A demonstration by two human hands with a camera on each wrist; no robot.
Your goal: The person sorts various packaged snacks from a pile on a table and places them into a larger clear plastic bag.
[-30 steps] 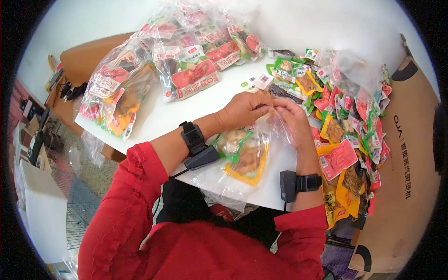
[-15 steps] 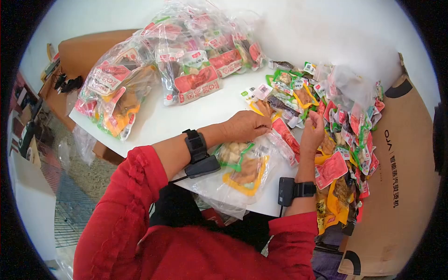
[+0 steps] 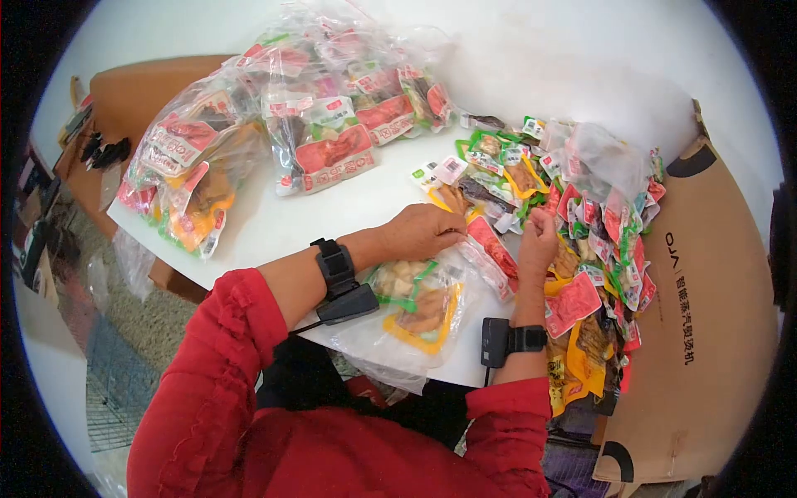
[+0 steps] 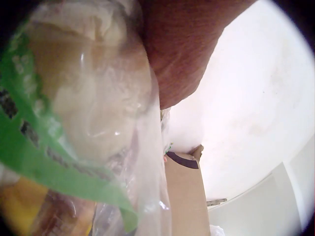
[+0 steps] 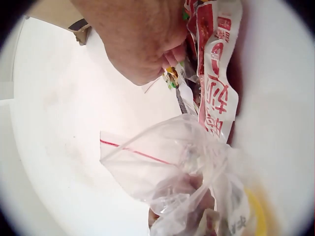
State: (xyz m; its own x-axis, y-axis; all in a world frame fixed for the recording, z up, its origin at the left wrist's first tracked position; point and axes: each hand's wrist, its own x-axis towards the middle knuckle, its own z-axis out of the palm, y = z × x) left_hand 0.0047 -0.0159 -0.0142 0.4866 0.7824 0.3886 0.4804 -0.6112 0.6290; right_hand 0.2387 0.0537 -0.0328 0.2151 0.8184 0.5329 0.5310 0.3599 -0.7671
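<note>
My left hand (image 3: pixel 423 232) grips the mouth of a clear zip bag (image 3: pixel 457 282). A green-edged packet (image 3: pixel 403 280) and a yellow-edged packet (image 3: pixel 427 309) lie inside it. In the right wrist view, the bag's red seal line (image 5: pixel 138 153) stands out on a loose flap of the clear zip bag (image 5: pixel 133 172). My right hand (image 3: pixel 538 242) hovers to the right, apart from the bag, its fingers loosely curled with nothing visible in them. Just left of and under it lies a red-and-white packet (image 3: pixel 494 253), also close beside the right hand (image 5: pixel 142 42) in its wrist view.
Several filled clear bags (image 3: pixel 332 149) stand at the back left of the white table (image 3: pixel 249 224). A heap of small food packets (image 3: pixel 598 224) spreads along the right, beside a tall cardboard box (image 3: pixel 689 332). The table's near edge runs in front of the person.
The right hand has let go of the bag's mouth and drawn away to the right. The left hand keeps its grip. The red-and-white packet has come into sight between the hands.
</note>
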